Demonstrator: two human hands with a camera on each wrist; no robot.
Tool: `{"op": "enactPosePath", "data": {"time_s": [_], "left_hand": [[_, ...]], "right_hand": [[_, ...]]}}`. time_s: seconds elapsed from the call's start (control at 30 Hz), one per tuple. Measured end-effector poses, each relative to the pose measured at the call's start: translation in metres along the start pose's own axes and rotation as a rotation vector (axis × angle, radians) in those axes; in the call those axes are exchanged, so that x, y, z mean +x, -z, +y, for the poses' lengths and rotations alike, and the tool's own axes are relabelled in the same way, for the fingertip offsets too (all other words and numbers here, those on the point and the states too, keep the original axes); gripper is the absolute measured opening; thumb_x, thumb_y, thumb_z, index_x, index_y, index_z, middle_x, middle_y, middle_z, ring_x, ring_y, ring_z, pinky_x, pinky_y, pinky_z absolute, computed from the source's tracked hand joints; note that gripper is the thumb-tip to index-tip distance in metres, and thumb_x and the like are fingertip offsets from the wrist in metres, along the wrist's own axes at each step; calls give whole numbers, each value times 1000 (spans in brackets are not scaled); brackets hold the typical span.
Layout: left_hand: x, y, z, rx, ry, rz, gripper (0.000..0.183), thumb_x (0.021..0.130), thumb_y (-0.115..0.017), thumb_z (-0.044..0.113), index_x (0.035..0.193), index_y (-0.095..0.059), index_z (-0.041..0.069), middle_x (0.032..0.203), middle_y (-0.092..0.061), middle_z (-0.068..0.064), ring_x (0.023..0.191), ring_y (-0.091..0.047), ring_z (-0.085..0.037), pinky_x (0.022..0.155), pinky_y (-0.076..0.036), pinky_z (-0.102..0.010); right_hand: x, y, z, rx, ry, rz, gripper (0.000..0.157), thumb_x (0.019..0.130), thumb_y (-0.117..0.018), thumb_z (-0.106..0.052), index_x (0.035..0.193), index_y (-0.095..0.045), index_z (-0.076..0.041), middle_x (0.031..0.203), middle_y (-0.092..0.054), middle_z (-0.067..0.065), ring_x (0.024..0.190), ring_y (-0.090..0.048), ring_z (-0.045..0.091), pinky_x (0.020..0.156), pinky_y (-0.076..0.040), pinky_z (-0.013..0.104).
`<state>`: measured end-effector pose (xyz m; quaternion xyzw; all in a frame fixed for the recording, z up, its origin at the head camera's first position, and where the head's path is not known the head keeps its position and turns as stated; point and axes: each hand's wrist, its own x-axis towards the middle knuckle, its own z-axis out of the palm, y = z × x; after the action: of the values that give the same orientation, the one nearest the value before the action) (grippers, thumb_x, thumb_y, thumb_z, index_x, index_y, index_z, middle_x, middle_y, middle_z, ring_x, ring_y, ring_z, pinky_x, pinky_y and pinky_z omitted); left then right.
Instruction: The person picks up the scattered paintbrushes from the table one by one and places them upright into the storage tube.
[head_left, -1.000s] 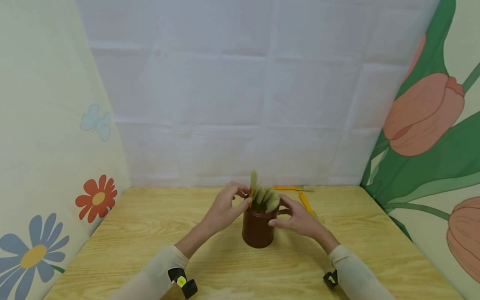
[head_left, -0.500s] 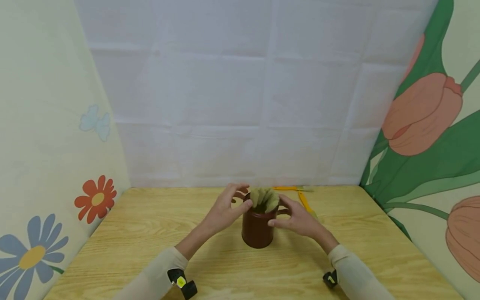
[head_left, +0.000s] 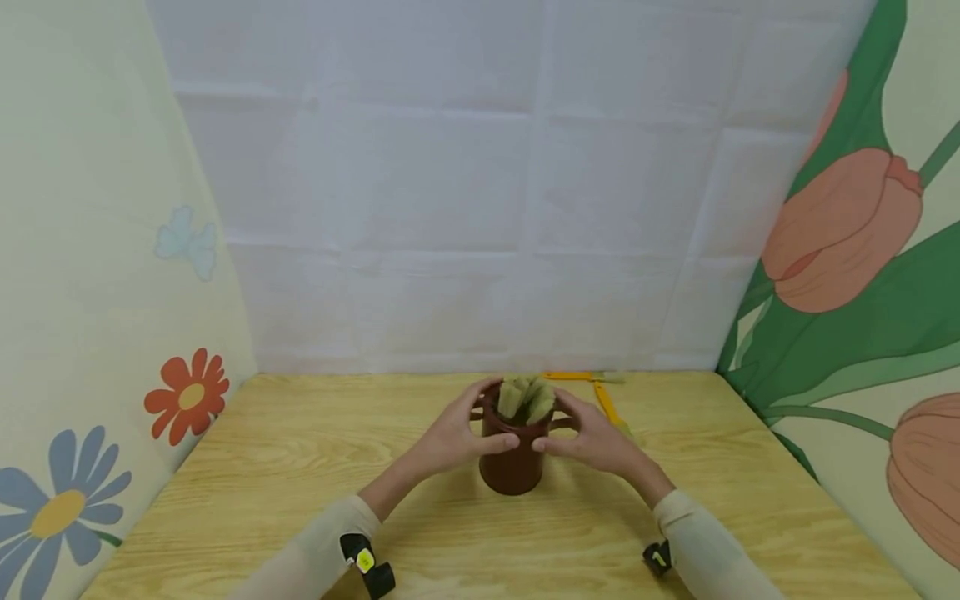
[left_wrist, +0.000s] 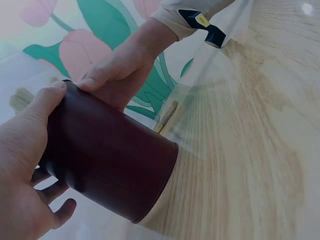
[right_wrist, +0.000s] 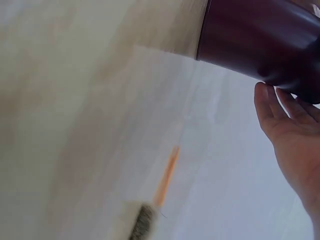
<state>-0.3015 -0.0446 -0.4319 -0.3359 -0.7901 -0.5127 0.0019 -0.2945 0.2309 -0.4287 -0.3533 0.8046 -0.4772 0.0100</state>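
A dark reddish-brown cylindrical cup (head_left: 512, 472) stands upright on the table, with several paintbrushes (head_left: 517, 398) in it, their pale bristles pointing up. My left hand (head_left: 453, 429) grips its left side, thumb across the front and fingers reaching behind. From the other side my right hand (head_left: 596, 437) holds the cup near the rim, its thumb also in front. The left wrist view shows the cup (left_wrist: 110, 155) between both hands, with the left thumb near the rim. In the right wrist view, the right hand's fingertips (right_wrist: 264, 95) lie against the cup wall.
Two orange-handled paintbrushes lie behind the right hand: one brush (head_left: 572, 376) along the table's back edge, the other brush (head_left: 609, 405) slanting toward me. A white cloth backdrop (head_left: 450, 208) rises behind the wooden table (head_left: 300, 467), with flower-printed panels (head_left: 847, 250) at both sides.
A brush that stood tall in my left fingers has gone down into the cup among the others. My left hand has then moved from the rim to the cup's side; the right hand stays.
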Motion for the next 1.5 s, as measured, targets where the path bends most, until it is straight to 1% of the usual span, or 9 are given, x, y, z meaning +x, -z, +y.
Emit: {"op": "enactPosePath", "data": {"time_s": [0.23, 0.37, 0.47, 0.63, 0.73, 0.9, 1.1, 1.33, 1.5], "left_hand": [[4, 8, -4, -21, 30, 16, 90, 86, -83, 46, 158, -33, 23, 150, -43, 2, 131, -49, -22, 103, -44, -51], [5, 13, -9, -51, 46, 24, 89, 86, -82, 47, 158, -33, 28, 153, -40, 1, 132, -48, -27, 102, -45, -50], [3, 15, -13, -73, 52, 16, 88, 87, -82, 44, 158, -32, 29, 154, -38, 2, 134, -46, -26, 103, -45, -48], [0, 18, -18, -105, 58, 9, 87, 87, -83, 40, 157, -32, 32, 154, -38, 4, 136, -44, -22, 104, -45, -48], [2, 19, -19, -116, 64, 19, 86, 87, -84, 37, 156, -32, 33, 154, -38, 3, 137, -43, -23, 104, -44, -49], [5, 20, -19, -131, 91, 11, 89, 88, -84, 31, 158, -30, 28, 156, -35, 0, 139, -41, -26, 105, -43, -50], [1, 26, 2, -144, 80, -29, 88, 90, -82, 29, 159, -28, 20, 156, -36, -4, 139, -41, -28, 105, -43, -49], [-5, 28, 15, -159, 66, -30, 85, 91, -81, 29, 159, -30, 17, 155, -37, -6, 138, -41, -31, 105, -43, -51], [-5, 30, 15, -151, 68, -39, 86, 91, -81, 28, 159, -29, 17, 156, -36, -5, 139, -40, -30, 105, -43, -49]], "right_hand": [[-2, 24, -9, -118, -37, 5, 77, 95, -77, -28, 159, -34, -25, 154, -43, 5, 131, -51, 29, 103, -45, 51], [-5, 42, -11, -166, -6, 49, 63, 99, -71, -25, 156, -42, -21, 145, -52, 6, 126, -55, 34, 99, -47, 54], [-7, 53, -10, -226, -50, 59, 57, 102, -67, -29, 153, -46, -16, 141, -55, 9, 123, -57, 33, 99, -47, 56], [-8, 72, -3, -375, -159, 6, 61, 103, -62, -43, 150, -49, -7, 141, -56, 15, 120, -58, 33, 98, -47, 56], [-11, 85, 8, -480, -170, -51, 55, 103, -63, -37, 144, -53, -1, 138, -57, 19, 117, -59, 36, 95, -48, 58], [-23, 104, 26, -745, -49, -214, 39, 98, -68, -5, 135, -58, 7, 133, -57, 26, 116, -58, 43, 92, -49, 59], [-33, 112, 45, -1003, 92, -346, 51, 86, -61, 23, 132, -62, 2, 136, -54, 28, 120, -55, 46, 92, -48, 60], [-35, 106, 67, -1136, 305, -374, 41, 88, -73, 10, 123, -68, -9, 128, -62, 17, 109, -62, 34, 83, -53, 51], [-34, 104, 71, -1163, 382, -350, 33, 86, -78, 3, 115, -72, -11, 116, -65, 12, 97, -64, 27, 71, -55, 44]]}}
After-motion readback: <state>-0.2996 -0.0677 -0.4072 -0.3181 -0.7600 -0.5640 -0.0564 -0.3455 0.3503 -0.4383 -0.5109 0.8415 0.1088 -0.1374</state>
